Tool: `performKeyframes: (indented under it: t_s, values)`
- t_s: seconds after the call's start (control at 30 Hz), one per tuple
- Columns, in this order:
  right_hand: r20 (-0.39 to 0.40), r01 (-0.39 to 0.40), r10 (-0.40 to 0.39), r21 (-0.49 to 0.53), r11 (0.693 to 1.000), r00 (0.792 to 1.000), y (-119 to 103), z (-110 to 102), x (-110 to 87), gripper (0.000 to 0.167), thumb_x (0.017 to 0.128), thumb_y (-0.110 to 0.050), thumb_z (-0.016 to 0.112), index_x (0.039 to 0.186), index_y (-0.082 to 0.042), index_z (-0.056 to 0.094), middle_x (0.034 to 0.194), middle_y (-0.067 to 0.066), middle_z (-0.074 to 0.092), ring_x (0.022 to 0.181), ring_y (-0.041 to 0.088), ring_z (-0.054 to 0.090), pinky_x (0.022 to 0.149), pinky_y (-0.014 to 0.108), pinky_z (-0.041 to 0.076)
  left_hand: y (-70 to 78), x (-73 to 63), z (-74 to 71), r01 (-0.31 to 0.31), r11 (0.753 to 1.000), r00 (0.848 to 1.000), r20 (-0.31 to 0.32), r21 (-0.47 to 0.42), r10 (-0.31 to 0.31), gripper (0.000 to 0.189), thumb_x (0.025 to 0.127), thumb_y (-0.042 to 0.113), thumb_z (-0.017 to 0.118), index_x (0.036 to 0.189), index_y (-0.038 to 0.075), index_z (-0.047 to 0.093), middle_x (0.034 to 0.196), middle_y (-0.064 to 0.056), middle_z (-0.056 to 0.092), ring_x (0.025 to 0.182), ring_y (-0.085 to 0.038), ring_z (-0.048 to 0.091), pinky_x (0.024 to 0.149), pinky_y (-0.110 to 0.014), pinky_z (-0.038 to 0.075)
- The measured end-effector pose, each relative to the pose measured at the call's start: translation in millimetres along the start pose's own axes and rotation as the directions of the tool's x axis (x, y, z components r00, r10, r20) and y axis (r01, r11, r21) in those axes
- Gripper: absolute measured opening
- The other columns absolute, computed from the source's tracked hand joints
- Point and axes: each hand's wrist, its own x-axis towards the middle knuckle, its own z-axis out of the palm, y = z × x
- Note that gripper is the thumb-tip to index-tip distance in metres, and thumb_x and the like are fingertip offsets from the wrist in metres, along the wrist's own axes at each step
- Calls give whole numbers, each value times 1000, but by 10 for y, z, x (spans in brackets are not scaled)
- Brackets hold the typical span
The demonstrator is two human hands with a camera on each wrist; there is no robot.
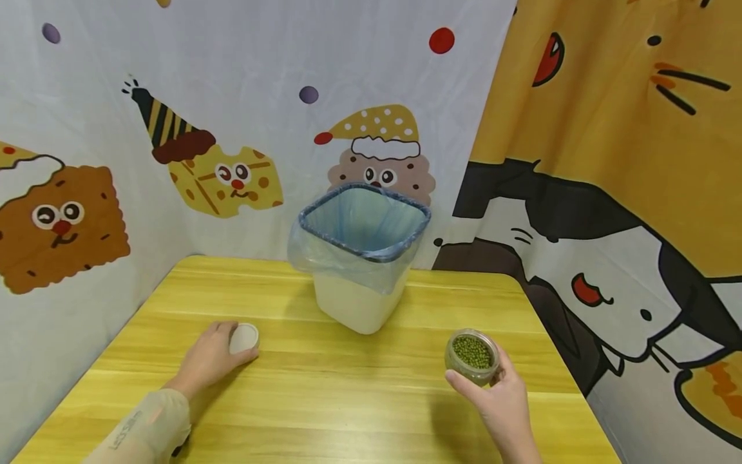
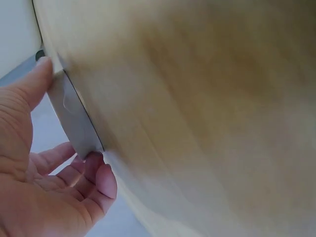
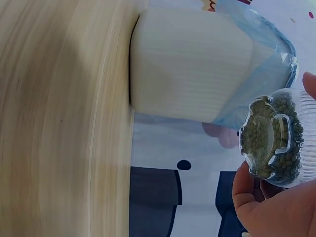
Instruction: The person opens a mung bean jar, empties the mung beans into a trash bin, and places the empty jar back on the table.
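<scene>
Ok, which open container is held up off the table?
The clear jar of green beans, in the right grip; the bag-lined bin stands on the table.

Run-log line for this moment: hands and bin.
Left hand: grips white lid at table | Right hand: holds open jar of small green beans above table | Bin: upright on table, lined with bluish bag

Tabletop [image 1: 324, 399]: smooth wood grain; we see a soft sheen at lower centre
Bin [image 1: 359, 306]: matt, smooth plastic
Bin liner [image 1: 348, 265]: thin, crinkled, glossy plastic film
Jar [image 3: 308, 133]: clear, shiny, ribbed; glass or plastic, we cannot tell
Jar lid [image 1: 244, 338]: smooth, matt, plastic-looking
Backdrop [image 1: 249, 64]: printed matt cloth, loosely folded at upper right
</scene>
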Motion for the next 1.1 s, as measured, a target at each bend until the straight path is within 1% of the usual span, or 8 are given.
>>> performKeyframes:
  t_s: [0.13,0.33,0.43,0.57,0.67,0.7,0.83,1.1]
  values:
    - [0,-1,1,2,1000,1000,9,-11,7,101,78,-39,98,162,-22,43,150,3,60,141,23,56,98,9,44,54,4,-31,-28,1000,998,-59,14,29,91,95,61,75,145,-13,53,142,-43,55,126,-61,54,100,-73,49]
    - [7,-9,8,6,1000,1000,32,-38,8,102,80,-37,97,163,-21,42,152,4,59,144,23,54,116,39,44,365,39,-214,-142,989,966,-210,41,148,82,100,52,72,146,-13,52,148,-37,53,137,-57,46,113,-72,41]
    - [7,-12,12,13,1000,1000,31,-45,12,101,80,-36,97,163,-21,42,152,5,59,144,24,54,118,45,43,596,99,-326,-221,974,930,-292,46,225,78,100,45,75,149,-11,50,153,-33,50,142,-54,44,116,-70,39]
    - [13,-4,4,13,1000,1000,32,-55,20,101,79,-35,98,162,-20,43,152,10,59,143,29,55,118,49,43,894,219,-496,-339,940,848,-416,46,327,75,96,33,82,149,-11,50,154,-31,49,143,-52,45,117,-69,41]
    - [14,-12,12,-7,1000,1000,36,-76,33,101,79,-37,97,163,-21,42,153,9,59,143,29,56,111,36,48,1105,357,-664,-406,912,797,-468,53,382,74,95,29,83,149,-10,50,154,-30,49,142,-50,47,116,-68,42]
    - [13,-14,14,-11,1000,1000,38,-85,40,101,80,-37,97,163,-21,42,153,9,59,142,28,56,108,29,48,1172,419,-724,-419,907,791,-470,52,392,74,96,29,82,150,-10,50,155,-30,49,143,-50,46,117,-68,41]
    - [6,-25,25,-21,999,1000,33,-118,58,102,80,-38,97,164,-23,40,152,6,60,140,25,57,94,11,46,1397,720,-962,-455,890,795,-439,26,419,69,102,34,75,151,-8,51,160,-28,46,149,-48,43,123,-66,36]
    - [7,18,-18,-55,998,1000,-63,-236,127,96,82,-39,95,162,-24,44,148,5,63,122,3,60,92,13,49,1652,1082,-1127,-461,884,838,-291,76,462,69,104,45,69,155,1,53,165,-21,47,161,-42,32,130,-62,29]
